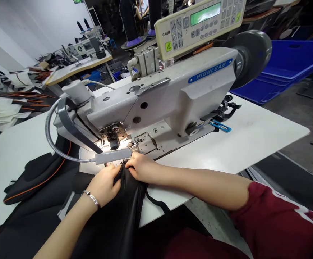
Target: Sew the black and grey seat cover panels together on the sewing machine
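A large piece of black fabric (107, 223) with an orange-piped section (45, 180) spreads over the left of the table and hangs off the front edge. My left hand (106, 183), a silver bracelet at its wrist, presses on the fabric just in front of the sewing machine's (151, 97) needle area. Close beside it, my right hand (138, 167) pinches the fabric's raised edge. Both sets of fingertips are near the lit lamp bar (113, 156), which partly hides the needle and presser foot.
A control panel (199, 25) tops the machine, with a handwheel (249, 59) at its right. Blue snips (220, 126) lie by the machine's base on the white table (226, 151). Blue bins (285, 68) stand behind. Stacked pieces (8, 108) sit at far left.
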Available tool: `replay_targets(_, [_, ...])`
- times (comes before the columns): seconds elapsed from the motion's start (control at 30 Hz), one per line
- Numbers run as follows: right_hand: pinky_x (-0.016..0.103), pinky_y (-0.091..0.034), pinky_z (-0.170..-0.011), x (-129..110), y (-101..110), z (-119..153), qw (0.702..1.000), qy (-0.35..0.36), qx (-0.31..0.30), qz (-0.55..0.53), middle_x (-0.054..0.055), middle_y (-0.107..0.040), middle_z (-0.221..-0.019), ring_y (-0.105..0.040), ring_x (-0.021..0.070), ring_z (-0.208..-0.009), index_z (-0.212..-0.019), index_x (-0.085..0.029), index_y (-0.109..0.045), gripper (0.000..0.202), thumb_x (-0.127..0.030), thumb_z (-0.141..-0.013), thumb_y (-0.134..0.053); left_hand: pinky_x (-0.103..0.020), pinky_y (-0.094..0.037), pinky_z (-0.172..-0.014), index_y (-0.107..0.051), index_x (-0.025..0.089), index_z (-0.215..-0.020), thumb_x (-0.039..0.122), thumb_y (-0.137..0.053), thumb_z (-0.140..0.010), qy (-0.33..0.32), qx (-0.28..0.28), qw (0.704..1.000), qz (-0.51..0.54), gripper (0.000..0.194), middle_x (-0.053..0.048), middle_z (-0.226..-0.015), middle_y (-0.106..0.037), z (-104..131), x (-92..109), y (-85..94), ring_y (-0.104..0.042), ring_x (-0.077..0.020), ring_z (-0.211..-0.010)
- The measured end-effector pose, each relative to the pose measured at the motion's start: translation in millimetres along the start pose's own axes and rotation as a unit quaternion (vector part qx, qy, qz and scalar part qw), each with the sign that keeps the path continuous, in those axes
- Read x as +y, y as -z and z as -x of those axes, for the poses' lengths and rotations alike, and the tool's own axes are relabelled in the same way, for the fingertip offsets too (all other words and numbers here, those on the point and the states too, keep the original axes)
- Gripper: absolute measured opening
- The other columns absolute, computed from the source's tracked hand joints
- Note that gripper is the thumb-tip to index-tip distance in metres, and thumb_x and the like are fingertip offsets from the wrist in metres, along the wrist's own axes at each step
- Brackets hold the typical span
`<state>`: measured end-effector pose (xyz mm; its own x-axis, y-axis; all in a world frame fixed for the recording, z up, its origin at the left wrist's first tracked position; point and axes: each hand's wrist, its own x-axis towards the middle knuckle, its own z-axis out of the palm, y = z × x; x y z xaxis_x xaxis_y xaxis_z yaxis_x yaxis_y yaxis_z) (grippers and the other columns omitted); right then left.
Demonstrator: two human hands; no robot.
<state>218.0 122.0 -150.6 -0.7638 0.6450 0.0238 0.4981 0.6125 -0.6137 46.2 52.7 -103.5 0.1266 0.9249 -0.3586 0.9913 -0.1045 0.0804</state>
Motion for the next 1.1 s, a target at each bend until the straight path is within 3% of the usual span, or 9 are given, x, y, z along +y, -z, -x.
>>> replay_targets(0.17, [0.031, -0.044, -0.063, -5, -7, 7, 0.993, 0.046, -0.011, 0.110, 0.011, -0.060, -0.094, -0.058, 0.0206, -0.074, -0.097, -0.014, -0.068, 0.017, -0.019, -0.091, -0.053, -0.037, -0.050, -0.087, -0.065, 0.014, -0.105, 0.011, -0.044, -0.083, 0.041, -0.007, 0.999, 0.017, 0.031, -0.009, -0.093, -0.066, -6, 9, 1.3, -0.063, -0.0250, -0.094])
replay_targets(0.33, [0.032, -0.048, -0.067, -8, -7, 10, 0.992, 0.048, -0.025, 0.117, 0.010, -0.063, -0.090, -0.061, 0.0224, -0.078, -0.097, -0.013, -0.067, 0.017, -0.015, -0.090, -0.052, -0.039, -0.052, -0.086, -0.066, 0.011, -0.106, 0.011, -0.043, -0.081, 0.074, 0.065, 0.993, -0.063, 0.034, -0.012, -0.093, -0.066, -7, 20, -16.1, -0.063, -0.0284, -0.096])
replay_targets(0.5, [0.032, -0.049, -0.068, -10, -4, 6, 0.992, 0.036, -0.027, 0.121, 0.012, -0.064, -0.091, -0.062, 0.0232, -0.081, -0.098, -0.011, -0.066, 0.016, -0.013, -0.089, -0.054, -0.040, -0.054, -0.088, -0.065, 0.005, -0.113, 0.010, -0.043, -0.080, 0.043, 0.124, 0.985, -0.114, 0.040, -0.014, -0.093, -0.067, -11, 17, -28.2, -0.064, -0.0297, -0.096])
replay_targets(0.67, [0.034, -0.050, -0.068, -8, -5, 1, 0.991, 0.024, -0.011, 0.129, 0.012, -0.062, -0.099, -0.061, 0.0237, -0.084, -0.099, -0.014, -0.066, 0.016, -0.018, -0.090, -0.054, -0.038, -0.056, -0.083, -0.068, 0.007, -0.100, 0.009, -0.044, -0.075, -0.013, 0.190, 0.973, -0.131, 0.034, -0.014, -0.087, -0.067, -19, 7, -31.7, -0.066, -0.0287, -0.089])
replay_targets(0.77, [0.035, -0.050, -0.067, -6, -8, -2, 0.991, 0.011, 0.006, 0.133, 0.013, -0.060, -0.107, -0.060, 0.0258, -0.090, -0.098, -0.016, -0.067, 0.016, -0.021, -0.090, -0.054, -0.038, -0.056, -0.082, -0.067, 0.008, -0.102, 0.009, -0.044, -0.074, -0.040, 0.222, 0.966, -0.125, 0.036, -0.014, -0.092, -0.070, -22, 1, -32.9, -0.067, -0.0288, -0.089])
replay_targets(0.93, [0.036, -0.049, -0.068, -5, -9, -10, 0.991, -0.016, 0.004, 0.133, 0.013, -0.060, -0.116, -0.061, 0.0270, -0.091, -0.104, -0.018, -0.066, 0.020, -0.023, -0.090, -0.053, -0.043, -0.057, -0.082, -0.068, 0.010, -0.099, 0.011, -0.042, -0.077, -0.028, 0.194, 0.974, -0.116, 0.033, -0.014, -0.091, -0.072, -27, -7, -31.9, -0.068, -0.0313, -0.088])
replay_targets(1.1, [0.034, -0.047, -0.072, -6, 13, -17, 0.992, -0.051, -0.061, 0.095, 0.006, -0.068, -0.108, -0.064, 0.0250, -0.092, -0.105, -0.023, -0.069, 0.022, -0.022, -0.091, -0.053, -0.047, -0.057, -0.084, -0.069, 0.014, -0.093, 0.015, -0.041, -0.080, -0.039, 0.203, 0.970, -0.127, 0.030, -0.016, -0.099, -0.072, -32, -13, -29.7, -0.068, -0.0345, -0.092])
